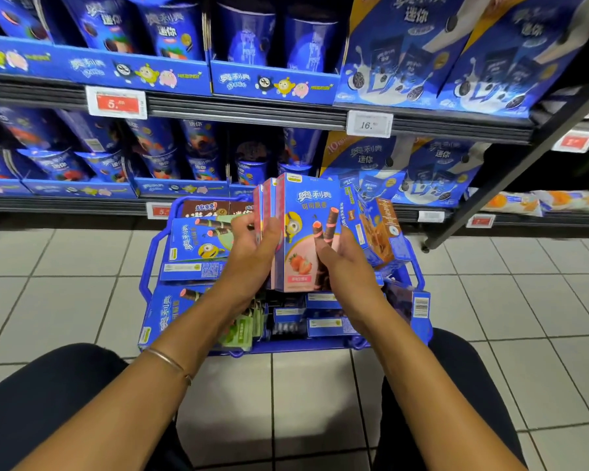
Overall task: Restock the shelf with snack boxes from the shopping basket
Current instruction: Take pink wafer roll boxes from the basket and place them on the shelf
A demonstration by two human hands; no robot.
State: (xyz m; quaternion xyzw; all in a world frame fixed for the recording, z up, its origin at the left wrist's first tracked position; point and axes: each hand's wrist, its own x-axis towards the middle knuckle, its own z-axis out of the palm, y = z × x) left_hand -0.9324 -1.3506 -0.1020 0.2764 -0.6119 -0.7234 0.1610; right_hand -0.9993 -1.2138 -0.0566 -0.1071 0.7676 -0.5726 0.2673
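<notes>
A blue shopping basket (150,266) stands on the tiled floor in front of the shelf (252,113), full of several blue snack boxes. Above it I hold an upright stack of strawberry snack boxes (306,212), blue and pink with a cartoon figure on the front. My left hand (252,246) grips the stack's left side, fingers curled round the back boxes. My right hand (344,256) holds the right side, thumb on the front box. A matcha-flavoured box (198,246) lies flat in the basket at left. A brown-fronted box (381,229) leans at the basket's right.
The shelves hold blue cookie cups in display trays at left and large blue bags (422,52) at right. Price tags (116,103) hang on the shelf rails. A black diagonal upright (524,158) runs at right. My knees frame the floor below the basket.
</notes>
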